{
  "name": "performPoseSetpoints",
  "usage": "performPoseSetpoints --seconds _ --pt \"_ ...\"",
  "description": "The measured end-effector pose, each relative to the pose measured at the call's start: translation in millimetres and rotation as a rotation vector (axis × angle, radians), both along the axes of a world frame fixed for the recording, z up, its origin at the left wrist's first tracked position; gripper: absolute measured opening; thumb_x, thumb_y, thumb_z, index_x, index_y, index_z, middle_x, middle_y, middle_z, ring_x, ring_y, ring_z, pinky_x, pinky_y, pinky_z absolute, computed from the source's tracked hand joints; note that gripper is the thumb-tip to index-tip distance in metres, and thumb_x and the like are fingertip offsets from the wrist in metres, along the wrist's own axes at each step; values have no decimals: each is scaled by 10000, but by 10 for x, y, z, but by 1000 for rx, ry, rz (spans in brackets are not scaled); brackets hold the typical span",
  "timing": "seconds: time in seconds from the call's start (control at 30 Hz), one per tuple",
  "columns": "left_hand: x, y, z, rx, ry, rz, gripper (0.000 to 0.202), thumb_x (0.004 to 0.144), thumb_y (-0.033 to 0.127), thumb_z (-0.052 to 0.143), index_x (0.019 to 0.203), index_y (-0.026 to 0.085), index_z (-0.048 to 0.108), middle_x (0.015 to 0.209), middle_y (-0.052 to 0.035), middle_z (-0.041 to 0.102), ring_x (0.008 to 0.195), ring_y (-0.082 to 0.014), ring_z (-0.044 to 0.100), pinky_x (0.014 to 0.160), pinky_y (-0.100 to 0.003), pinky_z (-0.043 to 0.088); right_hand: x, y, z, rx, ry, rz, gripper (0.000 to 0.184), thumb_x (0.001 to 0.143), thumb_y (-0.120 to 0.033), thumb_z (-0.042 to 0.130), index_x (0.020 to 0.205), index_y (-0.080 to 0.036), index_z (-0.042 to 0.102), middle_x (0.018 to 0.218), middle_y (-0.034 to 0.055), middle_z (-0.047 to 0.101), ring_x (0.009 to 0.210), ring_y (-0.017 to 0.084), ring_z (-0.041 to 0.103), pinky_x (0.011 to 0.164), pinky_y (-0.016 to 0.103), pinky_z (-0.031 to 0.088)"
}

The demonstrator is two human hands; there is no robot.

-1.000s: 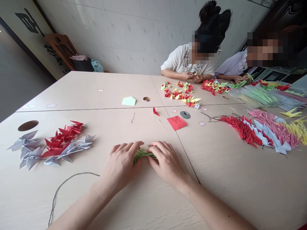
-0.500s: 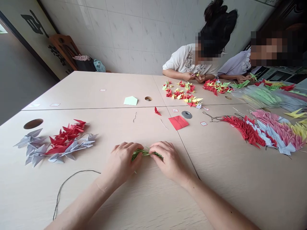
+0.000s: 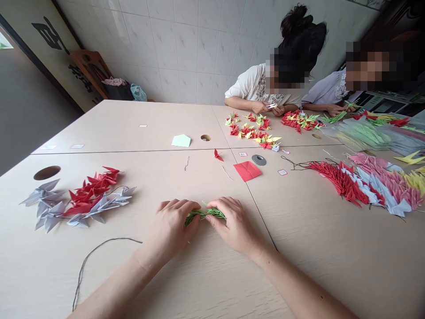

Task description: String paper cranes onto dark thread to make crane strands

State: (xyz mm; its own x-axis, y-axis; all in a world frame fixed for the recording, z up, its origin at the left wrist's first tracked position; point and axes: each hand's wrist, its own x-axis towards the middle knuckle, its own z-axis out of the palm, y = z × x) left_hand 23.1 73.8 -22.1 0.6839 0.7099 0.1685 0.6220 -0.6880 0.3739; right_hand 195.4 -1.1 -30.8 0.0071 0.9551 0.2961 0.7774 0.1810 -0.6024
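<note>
A bundle of thin green folded paper cranes (image 3: 217, 213) lies low over the table between my hands. My left hand (image 3: 175, 221) is closed round its left end, thumb in front and fingers behind. My right hand (image 3: 230, 221) grips the right end the same way, its thumb close to the bundle's middle. The palms hide part of both ends. From beside my left wrist a dark cord (image 3: 86, 257) curves toward the front edge. Left of my hands lie red paper cranes (image 3: 88, 192) and pale grey paper cranes (image 3: 49, 212).
Beyond my hands lie a red paper square (image 3: 247, 171), a single red crane (image 3: 218, 154), a grey ring (image 3: 258, 160) and a pale green paper (image 3: 181, 140). Strung cranes (image 3: 348, 181) lie at right. Two people sit across, one folding a small paper. The table has round holes (image 3: 47, 173).
My fingers have shifted slightly on the green bundle, and more of it shows between my hands. Across the table, the white-shirted person's small paper now looks whiter. The view has moved a little.
</note>
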Motion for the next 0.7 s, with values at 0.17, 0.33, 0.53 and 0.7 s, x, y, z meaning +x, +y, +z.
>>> performPoseSetpoints --seconds 0.17,0.33,0.53,0.7 --pt "9 -19 -1 -10 -7 6 163 870 238 514 971 266 638 942 4 730 860 -206 653 805 -381 450 -46 18 -3 34 -17 -56 113 868 -115 565 850 -225 544 835 -11 662 790 155 598 750 304 422" --pt "38 -45 -35 33 -2 27 156 868 234 509 968 253 627 929 -3 734 841 -210 657 780 -375 451 -111 15 -13 47 -36 -145 145 850 -112 566 771 -220 509 759 -21 644 724 151 593 724 306 416" --pt "-16 -60 5 7 -15 24 221 868 294 531 1085 269 570 990 -11 718 883 -215 656 790 -369 454 -92 5 -36 120 -37 -73 193 858 -71 520 940 -241 564 978 22 652 928 171 612 828 331 444" --pt "-193 -139 5 43 47 49 533 767 306 646 1270 295 472 1206 -40 643 1026 -265 612 831 -413 444 -61 -11 -27 149 -44 -27 134 864 -156 571 950 -250 612 1107 60 622 1084 221 570 918 398 446"
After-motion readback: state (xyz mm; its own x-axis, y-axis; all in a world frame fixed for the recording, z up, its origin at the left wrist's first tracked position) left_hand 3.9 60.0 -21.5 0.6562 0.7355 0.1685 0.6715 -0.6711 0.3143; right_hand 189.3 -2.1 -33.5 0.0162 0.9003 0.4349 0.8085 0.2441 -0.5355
